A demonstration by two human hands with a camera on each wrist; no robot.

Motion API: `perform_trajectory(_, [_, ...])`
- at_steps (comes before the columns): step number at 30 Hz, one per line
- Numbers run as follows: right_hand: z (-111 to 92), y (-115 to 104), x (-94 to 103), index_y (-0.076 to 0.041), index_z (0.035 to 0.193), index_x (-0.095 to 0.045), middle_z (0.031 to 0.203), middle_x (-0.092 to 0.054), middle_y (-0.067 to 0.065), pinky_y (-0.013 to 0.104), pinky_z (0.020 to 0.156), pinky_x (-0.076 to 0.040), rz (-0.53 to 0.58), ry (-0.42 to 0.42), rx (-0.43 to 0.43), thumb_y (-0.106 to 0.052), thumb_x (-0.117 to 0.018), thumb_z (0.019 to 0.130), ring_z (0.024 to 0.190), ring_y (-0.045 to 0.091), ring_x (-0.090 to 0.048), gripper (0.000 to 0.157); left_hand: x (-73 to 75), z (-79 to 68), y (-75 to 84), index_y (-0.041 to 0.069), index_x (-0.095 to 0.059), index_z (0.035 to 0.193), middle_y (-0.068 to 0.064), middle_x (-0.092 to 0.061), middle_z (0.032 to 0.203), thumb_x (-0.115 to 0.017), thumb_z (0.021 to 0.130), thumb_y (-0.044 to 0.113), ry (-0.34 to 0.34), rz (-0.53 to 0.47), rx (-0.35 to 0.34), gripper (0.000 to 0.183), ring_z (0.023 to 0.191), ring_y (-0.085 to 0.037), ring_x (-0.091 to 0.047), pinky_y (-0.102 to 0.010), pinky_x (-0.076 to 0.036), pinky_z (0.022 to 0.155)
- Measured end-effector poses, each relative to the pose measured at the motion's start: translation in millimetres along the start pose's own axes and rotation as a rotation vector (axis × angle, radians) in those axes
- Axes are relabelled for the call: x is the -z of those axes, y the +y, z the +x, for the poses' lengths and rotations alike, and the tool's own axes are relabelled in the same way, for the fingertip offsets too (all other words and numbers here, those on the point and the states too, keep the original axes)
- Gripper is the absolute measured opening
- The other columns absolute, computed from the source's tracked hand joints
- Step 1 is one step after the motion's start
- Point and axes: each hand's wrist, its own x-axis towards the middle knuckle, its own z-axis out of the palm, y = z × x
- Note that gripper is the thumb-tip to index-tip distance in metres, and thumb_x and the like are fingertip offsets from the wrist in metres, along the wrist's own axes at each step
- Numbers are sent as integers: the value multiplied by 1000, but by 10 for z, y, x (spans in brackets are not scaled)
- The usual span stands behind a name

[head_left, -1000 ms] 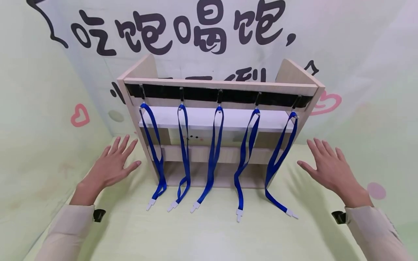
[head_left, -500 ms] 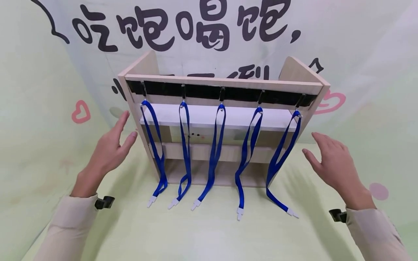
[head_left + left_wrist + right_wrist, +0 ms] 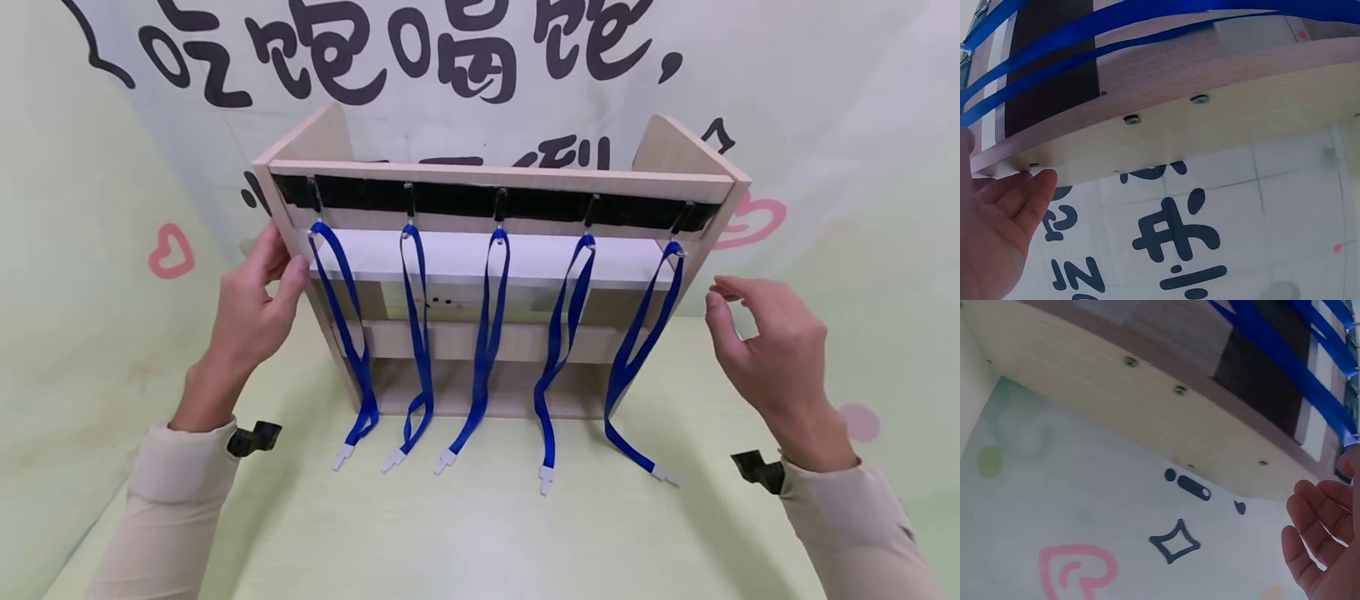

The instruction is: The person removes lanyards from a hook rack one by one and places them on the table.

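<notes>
A small wooden shelf (image 3: 465,342) stands upright, with several blue lanyards (image 3: 491,333) hanging from hooks on the black strip (image 3: 457,198) along its upper front. My left hand (image 3: 255,300) holds the shelf's left side panel, its thumb at the front edge and its fingers against the outer face. In the left wrist view, those fingertips (image 3: 1047,181) lie close under a screw in the panel. My right hand (image 3: 772,342) is beside the right side panel (image 3: 1147,406), slightly apart from it, with its fingers loosely bent and nothing in them.
White plastic clips (image 3: 546,478) at the lanyards' lower ends lie on the pale green tabletop (image 3: 465,542) in front of the shelf. Behind, a printed backdrop (image 3: 465,125) with black characters and pink hearts rises close to the shelf. Dark wrist mounts (image 3: 255,438) sit at both sleeves.
Both hands have moved up along the shelf's sides, and their spread fingers have bent. The left has come onto the left panel; the right has drawn nearer the right one.
</notes>
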Motion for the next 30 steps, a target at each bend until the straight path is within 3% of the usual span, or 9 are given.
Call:
perform_trajectory(2, [79, -106, -6, 10, 99, -71, 87, -70, 26, 1, 91, -32, 25, 34, 18, -21, -58, 94, 78, 40, -64, 34, -5, 27, 25, 25, -43, 150, -6, -60, 140, -48, 102, 24, 37, 6, 6, 48, 120, -27, -63, -8, -46, 91])
perform_trajectory(7, [243, -311, -44, 9, 93, -72, 78, -68, 24, 0, 81, -33, 51, 61, 17, -20, -65, 90, 68, 36, -63, 30, -12, 113, 95, 5, -56, 135, -12, -69, 122, -49, 101, 26, 103, 22, 23, 41, 106, 1, -65, -6, -47, 85])
perform_trajectory(10, [297, -378, -60, 7, 93, -73, 77, -69, 21, 5, 73, -36, 9, 34, 2, -23, -71, 88, 66, 33, -63, 31, -25, 171, 141, -2, -59, 127, -15, -71, 113, -50, 100, 25, 120, 34, 39, 39, 98, -8, -70, -3, -46, 79])
perform_trajectory(14, [335, -428, -91, 6, 94, -73, 78, -69, 19, 26, 59, -43, -73, -4, -16, -28, -73, 87, 64, 32, -64, 35, -27, 216, 189, -6, -60, 121, -20, -72, 108, -51, 99, 22, 118, 66, 60, 36, 94, -36, -71, 0, -42, 74])
perform_trajectory(18, [359, -464, -130, 7, 87, -70, 74, -67, 19, 42, 50, -42, -115, -6, -16, -29, -72, 88, 61, 33, -63, 37, -35, 222, 211, -8, -60, 117, -24, -71, 105, -50, 99, 19, 114, 103, 62, 34, 92, -40, -71, 2, -38, 72])
perform_trajectory(25, [396, -527, -173, 8, 81, -68, 69, -65, 21, 42, 46, -41, -132, -1, -24, -19, -62, 94, 57, 34, -59, 30, -59, 217, 189, -12, -60, 109, -26, -71, 96, -50, 98, 15, 135, 131, 35, 31, 83, -40, -71, 3, -37, 71])
perform_trajectory(30, [408, -529, -123, 10, 82, -70, 69, -64, 21, 16, 59, -39, -15, 71, -44, -10, -59, 92, 58, 30, -58, 25, -68, 225, 179, -13, -60, 107, -27, -70, 91, -50, 97, 12, 157, 131, 9, 29, 80, -42, -70, 4, -36, 71])
